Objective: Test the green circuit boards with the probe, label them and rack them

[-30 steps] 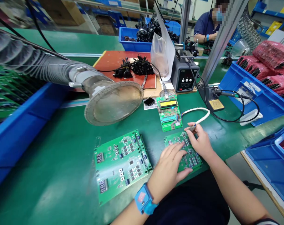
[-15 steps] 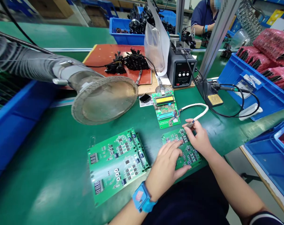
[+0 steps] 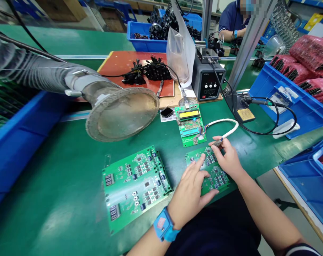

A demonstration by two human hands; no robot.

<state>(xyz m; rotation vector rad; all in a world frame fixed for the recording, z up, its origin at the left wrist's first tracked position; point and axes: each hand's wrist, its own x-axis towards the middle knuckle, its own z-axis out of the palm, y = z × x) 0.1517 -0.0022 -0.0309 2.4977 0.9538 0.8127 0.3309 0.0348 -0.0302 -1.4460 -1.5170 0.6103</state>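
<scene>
My left hand (image 3: 192, 188), with a blue band on its wrist, rests with fingers spread on a green circuit board (image 3: 216, 176). Between the thumb and fingers of my right hand (image 3: 227, 158) is a small brownish connector (image 3: 218, 143) at the board's upper edge. A white sleeved cable (image 3: 231, 121) curves from the connector to a programmer board (image 3: 189, 124) with a yellow display and a blue socket. To the left lies a stack of larger green boards (image 3: 137, 188) with digit displays.
A round fume-extraction hood (image 3: 122, 115) hangs at left centre. Behind are a soldering station (image 3: 208, 80) and its iron stand (image 3: 240, 106). Blue bins (image 3: 292, 106) line the right, another (image 3: 22, 135) the left. A person (image 3: 232, 21) sits at the back.
My left index finger has straightened and shifted slightly up the board. My right hand keeps hold of the connector. The whole view has shifted slightly.
</scene>
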